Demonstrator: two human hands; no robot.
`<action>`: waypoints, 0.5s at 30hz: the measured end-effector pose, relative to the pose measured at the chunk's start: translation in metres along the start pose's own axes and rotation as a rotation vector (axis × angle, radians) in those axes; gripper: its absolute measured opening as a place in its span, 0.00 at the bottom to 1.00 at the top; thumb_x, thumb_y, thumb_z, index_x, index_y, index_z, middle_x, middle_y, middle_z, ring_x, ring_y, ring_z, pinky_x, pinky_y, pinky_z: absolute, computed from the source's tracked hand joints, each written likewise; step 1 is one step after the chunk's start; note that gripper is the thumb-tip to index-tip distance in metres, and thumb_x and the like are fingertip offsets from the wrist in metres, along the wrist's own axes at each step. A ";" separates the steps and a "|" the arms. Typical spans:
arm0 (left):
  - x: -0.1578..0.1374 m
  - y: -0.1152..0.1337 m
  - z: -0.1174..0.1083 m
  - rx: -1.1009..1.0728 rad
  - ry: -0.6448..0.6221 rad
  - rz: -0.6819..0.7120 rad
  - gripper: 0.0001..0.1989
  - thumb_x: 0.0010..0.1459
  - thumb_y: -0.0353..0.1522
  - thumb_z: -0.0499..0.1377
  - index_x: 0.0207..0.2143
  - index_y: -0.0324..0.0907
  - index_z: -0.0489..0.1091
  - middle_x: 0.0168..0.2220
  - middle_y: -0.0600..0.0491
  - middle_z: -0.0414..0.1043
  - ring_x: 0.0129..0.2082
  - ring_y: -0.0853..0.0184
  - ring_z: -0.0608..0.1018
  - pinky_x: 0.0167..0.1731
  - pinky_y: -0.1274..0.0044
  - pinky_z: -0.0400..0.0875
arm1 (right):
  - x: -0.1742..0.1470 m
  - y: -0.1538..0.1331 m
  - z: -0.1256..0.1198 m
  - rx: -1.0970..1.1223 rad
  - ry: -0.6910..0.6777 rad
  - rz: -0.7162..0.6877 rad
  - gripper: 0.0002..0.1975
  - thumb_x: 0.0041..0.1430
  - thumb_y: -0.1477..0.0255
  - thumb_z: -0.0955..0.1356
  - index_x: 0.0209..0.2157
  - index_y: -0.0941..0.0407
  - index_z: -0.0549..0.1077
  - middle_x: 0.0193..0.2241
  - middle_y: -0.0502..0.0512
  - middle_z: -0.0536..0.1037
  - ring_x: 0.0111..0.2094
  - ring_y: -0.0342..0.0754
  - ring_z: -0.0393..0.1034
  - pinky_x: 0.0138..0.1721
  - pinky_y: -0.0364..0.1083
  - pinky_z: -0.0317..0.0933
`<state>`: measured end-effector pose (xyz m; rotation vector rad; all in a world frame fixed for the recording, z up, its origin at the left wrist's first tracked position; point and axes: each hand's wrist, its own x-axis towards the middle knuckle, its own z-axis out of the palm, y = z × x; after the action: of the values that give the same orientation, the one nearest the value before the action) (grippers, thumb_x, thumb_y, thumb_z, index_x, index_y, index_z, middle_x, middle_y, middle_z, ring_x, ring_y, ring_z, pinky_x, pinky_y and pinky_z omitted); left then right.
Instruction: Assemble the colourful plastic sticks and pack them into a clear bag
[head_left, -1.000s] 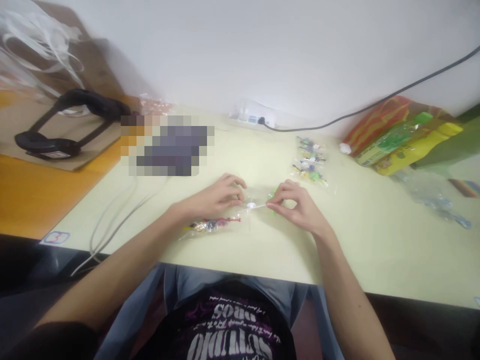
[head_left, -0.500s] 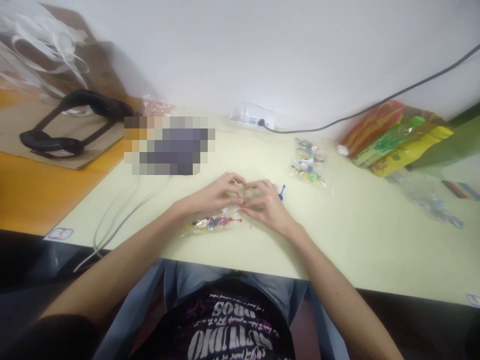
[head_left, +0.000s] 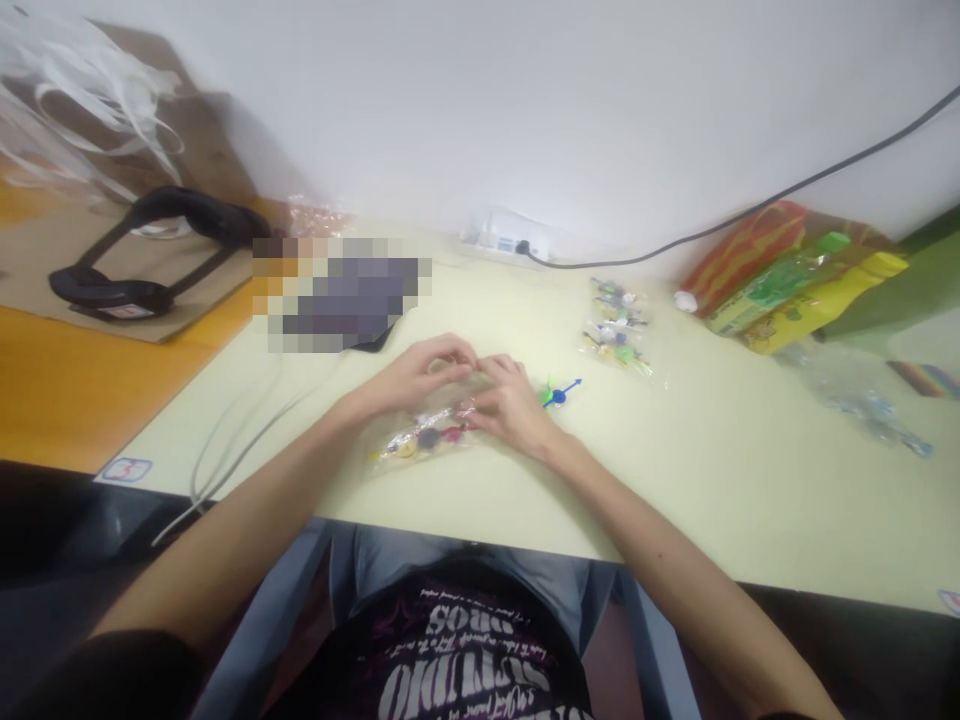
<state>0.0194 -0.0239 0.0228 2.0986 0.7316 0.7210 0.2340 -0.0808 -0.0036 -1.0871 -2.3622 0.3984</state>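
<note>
A clear plastic bag (head_left: 409,445) with small yellow, dark and red-pink pieces lies on the table before me. My left hand (head_left: 424,372) is curled just above it, thumb and fingers drawn together; what is between them is too small to make out. My right hand (head_left: 511,408) has its fingers bent in, the lower ones pinching the right end of the bag. The fingertips of both hands nearly meet. Just past my right hand lies a blue arrow-shaped piece (head_left: 559,397) beside a bright green piece (head_left: 545,388), partly hidden by that hand.
Several bagged small parts (head_left: 619,325) lie at back right. A green-capped bottle (head_left: 787,285) and a yellow packet (head_left: 832,300) lean by the wall. A power strip (head_left: 510,238) with a dark cable sits behind. At left are a black frame (head_left: 112,290) and white cables (head_left: 247,440).
My right hand has shifted left and slightly down, onto the bag's end. The left hand has moved a little up and left. More of the blue piece, and a green one, now shows.
</note>
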 end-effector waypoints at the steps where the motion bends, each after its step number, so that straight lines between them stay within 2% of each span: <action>1: -0.001 0.000 -0.004 0.016 -0.014 -0.034 0.16 0.68 0.46 0.60 0.44 0.43 0.75 0.45 0.49 0.77 0.46 0.63 0.79 0.49 0.71 0.73 | 0.002 0.001 0.001 0.015 -0.007 -0.011 0.07 0.64 0.63 0.74 0.42 0.45 0.86 0.58 0.58 0.73 0.58 0.60 0.59 0.55 0.57 0.57; 5: -0.006 -0.004 -0.022 0.090 -0.086 -0.177 0.17 0.65 0.47 0.62 0.42 0.43 0.74 0.41 0.51 0.79 0.38 0.64 0.80 0.38 0.75 0.73 | 0.006 0.001 0.004 0.071 -0.021 -0.012 0.06 0.64 0.64 0.74 0.42 0.44 0.86 0.61 0.55 0.72 0.57 0.58 0.61 0.55 0.57 0.58; 9: -0.011 -0.011 -0.033 0.000 -0.241 -0.262 0.16 0.61 0.44 0.66 0.44 0.44 0.72 0.42 0.51 0.81 0.41 0.63 0.82 0.41 0.75 0.74 | 0.009 -0.002 0.005 0.114 -0.005 -0.001 0.05 0.63 0.65 0.75 0.40 0.45 0.86 0.58 0.55 0.74 0.55 0.57 0.63 0.56 0.58 0.58; 15: -0.010 -0.016 -0.026 -0.174 -0.209 -0.302 0.17 0.57 0.40 0.69 0.39 0.43 0.66 0.37 0.51 0.83 0.36 0.63 0.84 0.38 0.74 0.75 | 0.017 -0.006 0.010 0.165 0.013 0.022 0.05 0.61 0.63 0.76 0.37 0.47 0.86 0.58 0.55 0.73 0.57 0.57 0.63 0.57 0.58 0.60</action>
<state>-0.0101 -0.0097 0.0212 1.8201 0.8148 0.3784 0.2155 -0.0717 -0.0035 -1.0355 -2.2632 0.5816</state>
